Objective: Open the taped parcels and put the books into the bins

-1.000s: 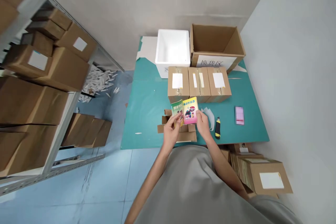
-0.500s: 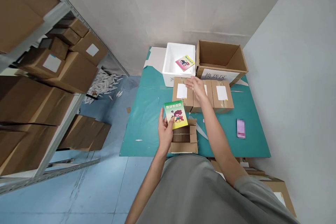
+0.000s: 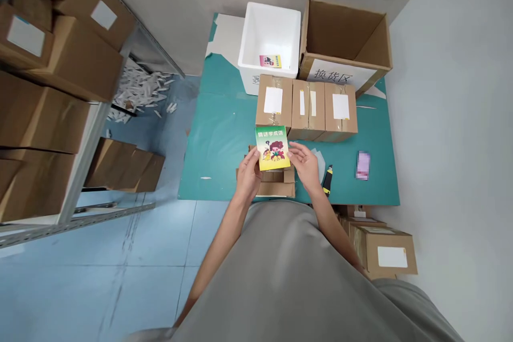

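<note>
Back from the white foam box comes the right hand, which half a second ago was stretched out over the sealed cartons. It now sits at the right edge of the green booklet. A pink booklet lies flat on the floor of the foam box, well beyond both sets of fingers.

The left hand has the green booklet pinched at its lower left corner, thumb on the cover and fingers behind, holding it face up and nearly level. The right fingers are loosely spread with their tips at the booklet's right edge. I cannot tell whether they have actually closed on it.

The step in hand looks like a hand-to-hand transfer of this booklet. To my eye, a clean pass calls for the right fingers to clamp the edge before the left ones let go.

Directly beneath the booklet and both hands sits a small opened carton, flaps out, on the teal bench. Just beyond the fingertips stands the row of sealed cartons. A utility knife lies just outside the right wrist, with a phone further out that way. A large open carton stands beside the foam box.
</note>
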`<state>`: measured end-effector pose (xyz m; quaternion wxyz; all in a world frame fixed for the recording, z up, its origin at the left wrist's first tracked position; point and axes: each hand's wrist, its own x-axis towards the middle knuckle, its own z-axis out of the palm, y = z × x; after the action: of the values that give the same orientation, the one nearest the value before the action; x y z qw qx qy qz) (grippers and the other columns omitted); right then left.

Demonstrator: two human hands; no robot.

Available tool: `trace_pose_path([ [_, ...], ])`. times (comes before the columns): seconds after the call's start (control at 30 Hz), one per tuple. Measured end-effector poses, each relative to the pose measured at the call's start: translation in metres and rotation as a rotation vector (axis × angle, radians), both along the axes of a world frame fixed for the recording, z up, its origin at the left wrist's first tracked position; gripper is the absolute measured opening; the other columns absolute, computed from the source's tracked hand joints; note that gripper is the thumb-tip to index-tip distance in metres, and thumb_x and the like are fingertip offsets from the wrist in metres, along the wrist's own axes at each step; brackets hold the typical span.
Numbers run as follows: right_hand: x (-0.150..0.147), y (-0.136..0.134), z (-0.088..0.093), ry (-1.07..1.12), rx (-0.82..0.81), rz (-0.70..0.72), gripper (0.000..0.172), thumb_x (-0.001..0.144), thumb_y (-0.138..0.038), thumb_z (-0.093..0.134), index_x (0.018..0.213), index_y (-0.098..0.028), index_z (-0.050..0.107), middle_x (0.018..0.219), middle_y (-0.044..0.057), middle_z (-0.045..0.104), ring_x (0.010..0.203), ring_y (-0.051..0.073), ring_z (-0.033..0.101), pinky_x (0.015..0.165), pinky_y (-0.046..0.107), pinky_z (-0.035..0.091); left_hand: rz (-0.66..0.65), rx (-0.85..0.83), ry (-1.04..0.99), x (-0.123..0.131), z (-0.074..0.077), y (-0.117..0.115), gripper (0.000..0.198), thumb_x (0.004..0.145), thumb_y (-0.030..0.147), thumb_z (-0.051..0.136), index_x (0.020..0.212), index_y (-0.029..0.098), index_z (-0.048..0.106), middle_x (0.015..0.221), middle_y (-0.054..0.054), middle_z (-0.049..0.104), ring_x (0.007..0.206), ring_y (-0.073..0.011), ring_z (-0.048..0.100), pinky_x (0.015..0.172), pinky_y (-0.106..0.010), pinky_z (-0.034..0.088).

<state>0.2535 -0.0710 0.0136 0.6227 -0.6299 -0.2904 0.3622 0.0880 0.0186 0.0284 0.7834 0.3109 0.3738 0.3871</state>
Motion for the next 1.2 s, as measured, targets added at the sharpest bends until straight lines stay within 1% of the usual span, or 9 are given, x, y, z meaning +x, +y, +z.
trace_pose_path([
  [0.23,-0.007,-0.013,0.028,-0.308,0.002,-0.088,0.042,0.099,-0.066,0.078,0.119,-0.030,0.087,0.143,0.011,0.078,0.135,0.032,0.073,0.118,0.051,0.062,-0.048,0.197,0.035,0.005,0.012,-0.014,0.062,0.087,0.068,0.093,0.129,0.023,0.085,0.134,-0.010,0.085,0.139,-0.0340,0.075,0.122,-0.049,0.059],
  [0.37,-0.019,-0.014,0.037,-0.282,0.033,-0.030,0.053,0.097,-0.073,0.077,0.125,-0.030,0.087,0.151,0.011,0.075,0.147,0.033,0.066,0.125,0.049,0.057,-0.042,0.403,0.166,0.015,0.024,-0.037,0.057,0.098,0.068,0.082,0.136,0.025,0.085,0.148,-0.010,0.079,0.148,-0.0348,0.069,0.131,-0.052,0.051],
  [0.53,-0.019,-0.020,0.036,-0.206,-0.077,-0.080,0.065,0.093,-0.087,0.072,0.093,-0.023,0.081,0.092,0.007,0.080,0.105,0.031,0.077,0.094,0.041,0.066,-0.145,0.556,0.163,0.022,0.037,-0.059,0.042,0.105,0.058,0.076,0.131,0.026,0.087,0.151,-0.011,0.077,0.152,-0.0327,0.065,0.135,-0.050,0.045],
  [0.6,-0.014,-0.024,0.034,-0.175,-0.083,-0.127,0.068,0.092,-0.090,0.070,0.087,-0.023,0.076,0.083,0.005,0.077,0.093,0.029,0.075,0.082,0.038,0.064,-0.084,0.585,0.225,0.020,0.034,-0.058,0.043,0.103,0.053,0.082,0.138,0.028,0.084,0.153,-0.011,0.075,0.152,-0.0326,0.064,0.134,-0.050,0.046],
  [0.7,-0.008,-0.028,0.033,-0.061,-0.018,-0.143,0.067,0.090,-0.089,0.073,0.100,-0.023,0.078,0.097,0.007,0.083,0.099,0.030,0.077,0.083,0.038,0.064,0.045,0.532,0.306,0.013,0.021,-0.049,0.059,0.095,0.053,0.091,0.148,0.028,0.077,0.158,-0.012,0.071,0.153,-0.0340,0.063,0.131,-0.050,0.049],
  [0.83,-0.008,-0.026,0.027,0.060,0.008,-0.086,0.063,0.088,-0.085,0.079,0.103,-0.023,0.080,0.103,0.007,0.084,0.100,0.030,0.079,0.086,0.040,0.066,-0.095,0.290,0.240,0.009,0.003,-0.042,0.067,0.086,0.069,0.094,0.129,0.019,0.085,0.137,-0.016,0.083,0.133,-0.0370,0.077,0.118,-0.054,0.061],
  [0.93,-0.008,-0.021,0.021,0.057,-0.019,-0.067,0.062,0.087,-0.084,0.081,0.098,-0.023,0.080,0.103,0.007,0.084,0.099,0.030,0.080,0.087,0.041,0.067,-0.096,0.186,0.202,0.011,-0.005,-0.043,0.071,0.077,0.072,0.098,0.121,0.018,0.088,0.124,-0.015,0.087,0.118,-0.0359,0.082,0.110,-0.055,0.066],
  [1.07,-0.005,-0.016,0.019,-0.007,0.029,-0.153,0.069,0.084,-0.083,0.085,0.122,-0.026,0.081,0.134,0.011,0.083,0.125,0.032,0.077,0.105,0.044,0.066,0.033,0.165,0.196,0.013,-0.004,-0.044,0.068,0.074,0.066,0.102,0.121,0.018,0.089,0.119,-0.013,0.088,0.113,-0.0338,0.084,0.107,-0.055,0.068],
  [1.2,-0.011,-0.015,0.030,-0.043,0.054,-0.114,0.065,0.089,-0.080,0.082,0.129,-0.029,0.081,0.147,0.012,0.078,0.139,0.032,0.073,0.118,0.046,0.062,0.108,0.339,0.255,0.017,0.012,-0.048,0.051,0.088,0.057,0.095,0.125,0.023,0.089,0.132,-0.009,0.086,0.132,-0.0346,0.079,0.122,-0.056,0.060],
])
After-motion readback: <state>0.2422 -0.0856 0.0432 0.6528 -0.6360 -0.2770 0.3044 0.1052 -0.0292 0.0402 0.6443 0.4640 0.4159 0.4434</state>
